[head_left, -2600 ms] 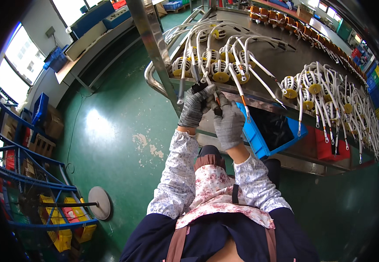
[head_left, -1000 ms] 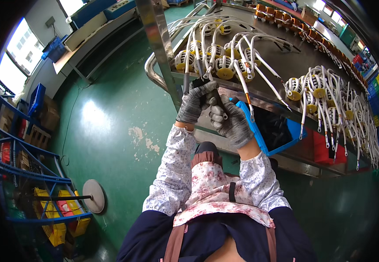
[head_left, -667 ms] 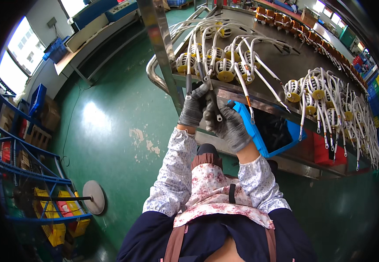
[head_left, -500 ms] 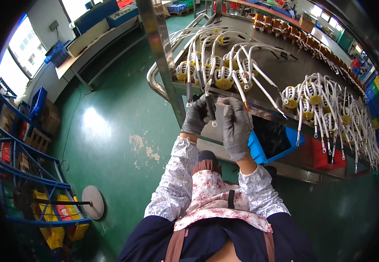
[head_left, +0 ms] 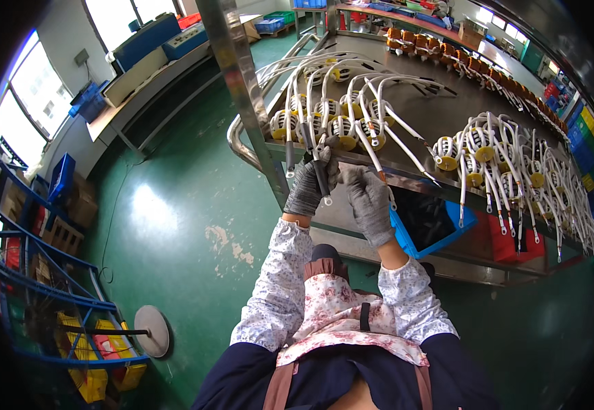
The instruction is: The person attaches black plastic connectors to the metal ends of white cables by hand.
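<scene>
My left hand (head_left: 305, 188), in a grey glove, is closed on a white lead whose end is covered by a black sleeve (head_left: 321, 178). A ring terminal (head_left: 328, 201) sticks out below that sleeve. Close by on the right, my right hand (head_left: 367, 205), also gloved, has its fingers curled together; whatever they hold is hidden. Another lead with a dark sleeve (head_left: 289, 158) hangs just left of my left hand. The leads come from black-and-white wound coils (head_left: 342, 128) with yellow discs, grouped on the metal cart's top (head_left: 406, 89).
More coils (head_left: 481, 145) with dangling white leads stand on the cart's right, and orange-wrapped coils (head_left: 440, 48) line its far edge. Beneath is a blue bin (head_left: 406, 236) of black pieces beside a red bin (head_left: 516, 239). A cart post (head_left: 232, 75) rises at the left. A blue rack (head_left: 44, 273) stands farther left.
The view has shifted slightly. My left hand still grips the black-sleeved lead, which now hangs at a different slant. My right hand has dropped a little, its fingers still curled.
</scene>
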Tool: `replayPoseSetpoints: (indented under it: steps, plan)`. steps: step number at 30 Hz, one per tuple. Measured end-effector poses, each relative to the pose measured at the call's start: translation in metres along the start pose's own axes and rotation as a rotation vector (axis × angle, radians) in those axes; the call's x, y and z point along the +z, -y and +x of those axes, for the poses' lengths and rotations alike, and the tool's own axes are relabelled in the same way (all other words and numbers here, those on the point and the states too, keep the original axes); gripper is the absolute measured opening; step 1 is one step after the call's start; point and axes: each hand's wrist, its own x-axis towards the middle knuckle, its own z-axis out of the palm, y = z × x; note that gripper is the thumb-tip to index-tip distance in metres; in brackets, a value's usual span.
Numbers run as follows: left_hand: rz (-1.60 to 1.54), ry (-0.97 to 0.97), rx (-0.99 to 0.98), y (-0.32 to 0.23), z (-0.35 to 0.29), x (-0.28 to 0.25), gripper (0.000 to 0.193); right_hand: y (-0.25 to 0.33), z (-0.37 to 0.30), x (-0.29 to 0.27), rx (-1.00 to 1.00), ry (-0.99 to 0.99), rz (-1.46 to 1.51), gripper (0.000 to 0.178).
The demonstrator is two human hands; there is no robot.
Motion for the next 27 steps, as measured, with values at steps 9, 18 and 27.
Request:
replayPoseSetpoints:
  steps: [9, 18, 27]
  plan:
    - [0.418, -0.486, 0.371, -0.084, -0.052, -0.028, 0.019, 0.043, -0.024, -0.014, -0.169, 0.056, 0.077, 0.028]
    - [1.176, 0.125, 0.243, -0.164, 0.016, 0.086, 0.021, 0.038, 0.007, 0.02, -0.317, -0.153, -0.602, 0.023]
    - [1.772, 0.222, 0.111, -0.113, 0.126, 0.058, 0.025, 0.049, 0.022, 0.042, -0.131, -0.193, -0.629, 0.028]
